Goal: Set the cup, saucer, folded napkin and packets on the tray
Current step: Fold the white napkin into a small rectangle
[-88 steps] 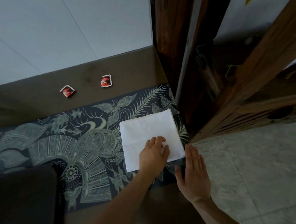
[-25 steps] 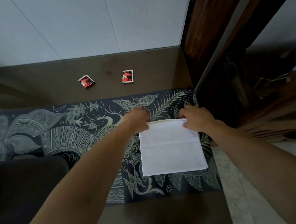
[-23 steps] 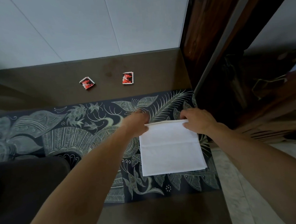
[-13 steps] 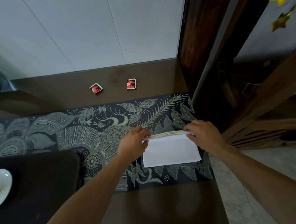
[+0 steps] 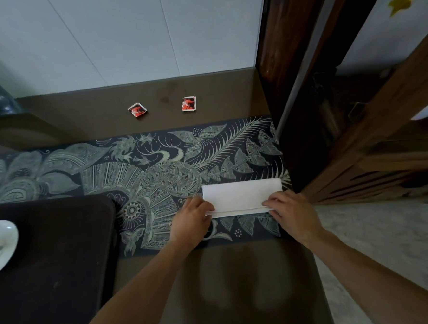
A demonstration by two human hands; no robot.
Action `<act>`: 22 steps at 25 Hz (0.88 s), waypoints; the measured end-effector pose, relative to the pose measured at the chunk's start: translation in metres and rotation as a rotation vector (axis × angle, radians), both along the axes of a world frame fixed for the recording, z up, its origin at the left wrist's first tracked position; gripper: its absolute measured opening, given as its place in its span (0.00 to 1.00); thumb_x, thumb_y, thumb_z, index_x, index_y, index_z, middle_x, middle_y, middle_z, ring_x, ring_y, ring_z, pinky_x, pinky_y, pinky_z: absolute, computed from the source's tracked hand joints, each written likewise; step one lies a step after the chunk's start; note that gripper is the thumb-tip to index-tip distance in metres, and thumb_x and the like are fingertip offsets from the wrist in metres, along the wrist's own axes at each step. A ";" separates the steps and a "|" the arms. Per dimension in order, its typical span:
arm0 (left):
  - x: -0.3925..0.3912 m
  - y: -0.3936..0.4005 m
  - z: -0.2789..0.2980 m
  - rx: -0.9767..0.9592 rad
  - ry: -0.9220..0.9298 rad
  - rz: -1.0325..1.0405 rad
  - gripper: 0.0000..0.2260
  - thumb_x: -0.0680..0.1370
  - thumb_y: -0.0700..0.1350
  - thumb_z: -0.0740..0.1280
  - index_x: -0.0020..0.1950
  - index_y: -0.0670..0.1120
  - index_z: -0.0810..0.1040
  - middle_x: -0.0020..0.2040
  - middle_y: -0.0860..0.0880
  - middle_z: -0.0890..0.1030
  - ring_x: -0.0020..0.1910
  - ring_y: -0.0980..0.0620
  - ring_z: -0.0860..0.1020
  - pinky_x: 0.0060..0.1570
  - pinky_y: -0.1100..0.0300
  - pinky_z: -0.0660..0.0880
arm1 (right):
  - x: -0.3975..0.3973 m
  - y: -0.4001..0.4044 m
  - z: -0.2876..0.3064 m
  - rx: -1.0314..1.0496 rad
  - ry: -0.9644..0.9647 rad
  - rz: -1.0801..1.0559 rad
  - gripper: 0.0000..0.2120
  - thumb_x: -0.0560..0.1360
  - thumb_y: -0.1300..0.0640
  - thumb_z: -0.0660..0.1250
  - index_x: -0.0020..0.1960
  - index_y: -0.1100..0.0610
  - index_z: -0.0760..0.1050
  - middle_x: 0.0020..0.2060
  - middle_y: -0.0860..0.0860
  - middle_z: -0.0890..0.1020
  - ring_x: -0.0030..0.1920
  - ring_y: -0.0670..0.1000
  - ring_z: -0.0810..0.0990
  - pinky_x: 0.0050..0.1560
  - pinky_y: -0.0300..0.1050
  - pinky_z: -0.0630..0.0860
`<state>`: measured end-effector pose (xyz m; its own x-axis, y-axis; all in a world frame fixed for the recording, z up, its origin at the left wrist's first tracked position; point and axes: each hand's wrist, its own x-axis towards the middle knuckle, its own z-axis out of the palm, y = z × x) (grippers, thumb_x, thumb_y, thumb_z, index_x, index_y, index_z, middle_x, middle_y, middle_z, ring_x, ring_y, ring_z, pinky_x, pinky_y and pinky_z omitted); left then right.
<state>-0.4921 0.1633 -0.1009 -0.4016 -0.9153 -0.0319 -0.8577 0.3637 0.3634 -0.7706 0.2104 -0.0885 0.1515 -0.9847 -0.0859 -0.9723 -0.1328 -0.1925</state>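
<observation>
I see both hands low in the middle of the frame, working on the white paper napkin (image 5: 242, 194), which lies folded into a long strip on the dark blue leaf-print table runner (image 5: 158, 170). The left hand (image 5: 190, 222) has its fingers curled on the napkin's lower left corner. The right hand (image 5: 292, 213) does the same at the lower right corner. I think both pinch the near edges, but I can't tell how tight.

The step in hand looks like pressing down the fold. To do it well, I'd line up the two near edges so they sit even, then slide the fingers along the near edge, left to right, w/ light push so the paper doesn't tear or slip on the cloth. Keep one hand still while the other smooths.

Other task things: two small red and white square packets (image 5: 137, 110) & (image 5: 188, 104) lie apart on the brown table top (image 5: 229, 98), upper middle of frame, well away from the hands. The black flat tray (image 5: 51, 259) fills the lower left. A white round saucer (image 5: 0, 246) already sits on it at the left edge, partly cut off. No cup in view.

Napkin, packets not on tray yet.
</observation>
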 end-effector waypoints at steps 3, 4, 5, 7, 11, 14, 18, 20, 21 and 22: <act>0.002 0.005 -0.003 0.002 -0.020 -0.013 0.09 0.72 0.44 0.71 0.52 0.48 0.82 0.50 0.50 0.79 0.51 0.46 0.77 0.40 0.50 0.77 | 0.002 0.006 -0.003 -0.034 0.040 0.023 0.13 0.72 0.58 0.73 0.56 0.52 0.82 0.49 0.49 0.82 0.47 0.54 0.79 0.44 0.50 0.75; 0.002 0.006 -0.002 -0.020 -0.038 -0.026 0.08 0.73 0.46 0.70 0.52 0.48 0.82 0.50 0.50 0.79 0.50 0.46 0.77 0.42 0.50 0.77 | 0.004 0.006 -0.001 -0.041 0.066 0.041 0.11 0.73 0.55 0.71 0.56 0.52 0.82 0.49 0.49 0.82 0.47 0.53 0.79 0.44 0.50 0.75; 0.001 0.005 0.000 -0.052 -0.059 -0.033 0.08 0.74 0.49 0.68 0.50 0.48 0.82 0.50 0.50 0.79 0.50 0.46 0.77 0.45 0.50 0.76 | 0.006 0.004 0.001 -0.064 0.084 0.050 0.10 0.74 0.53 0.69 0.55 0.52 0.82 0.48 0.48 0.82 0.47 0.53 0.79 0.46 0.50 0.75; -0.009 -0.003 0.005 -0.126 -0.099 -0.056 0.13 0.77 0.53 0.61 0.50 0.48 0.82 0.52 0.49 0.79 0.53 0.46 0.76 0.49 0.49 0.75 | 0.014 -0.006 0.004 -0.147 0.062 0.031 0.12 0.76 0.52 0.65 0.57 0.53 0.80 0.50 0.49 0.82 0.50 0.53 0.80 0.51 0.50 0.75; -0.054 -0.022 -0.002 -0.135 -0.100 -0.105 0.20 0.82 0.51 0.53 0.69 0.45 0.72 0.70 0.45 0.73 0.72 0.43 0.66 0.71 0.45 0.63 | 0.051 -0.035 -0.006 -0.108 -0.001 0.015 0.22 0.81 0.52 0.57 0.73 0.59 0.66 0.70 0.55 0.72 0.73 0.57 0.67 0.72 0.55 0.65; -0.075 -0.024 -0.024 -0.065 -0.165 -0.066 0.25 0.83 0.53 0.45 0.79 0.45 0.53 0.79 0.45 0.54 0.79 0.47 0.47 0.77 0.49 0.44 | 0.060 -0.045 -0.033 0.011 0.042 0.010 0.27 0.82 0.48 0.49 0.79 0.57 0.51 0.78 0.54 0.56 0.79 0.55 0.48 0.78 0.57 0.47; -0.075 -0.024 -0.044 -0.057 -0.186 -0.018 0.25 0.84 0.53 0.40 0.79 0.44 0.47 0.80 0.46 0.47 0.78 0.49 0.42 0.77 0.48 0.44 | 0.054 -0.045 -0.053 -0.039 0.089 -0.002 0.27 0.83 0.46 0.43 0.79 0.55 0.48 0.79 0.52 0.53 0.79 0.55 0.46 0.77 0.59 0.47; -0.076 -0.024 -0.047 -0.071 -0.184 -0.025 0.25 0.84 0.53 0.41 0.79 0.44 0.46 0.80 0.46 0.47 0.78 0.50 0.42 0.77 0.48 0.45 | 0.054 -0.044 -0.056 -0.046 0.094 -0.030 0.28 0.82 0.45 0.42 0.79 0.55 0.48 0.79 0.53 0.53 0.79 0.54 0.48 0.77 0.59 0.50; -0.076 -0.024 -0.047 -0.074 -0.180 -0.031 0.25 0.84 0.53 0.41 0.79 0.44 0.46 0.80 0.46 0.46 0.78 0.50 0.41 0.77 0.48 0.45 | 0.056 -0.045 -0.056 -0.041 0.089 -0.031 0.28 0.82 0.45 0.42 0.79 0.55 0.48 0.79 0.53 0.53 0.79 0.54 0.48 0.77 0.59 0.51; -0.075 -0.025 -0.046 -0.072 -0.182 -0.046 0.26 0.83 0.53 0.40 0.79 0.43 0.45 0.80 0.45 0.46 0.78 0.49 0.41 0.77 0.48 0.45 | 0.056 -0.046 -0.056 -0.035 0.087 -0.019 0.28 0.82 0.44 0.41 0.79 0.55 0.48 0.79 0.52 0.52 0.79 0.53 0.48 0.77 0.59 0.51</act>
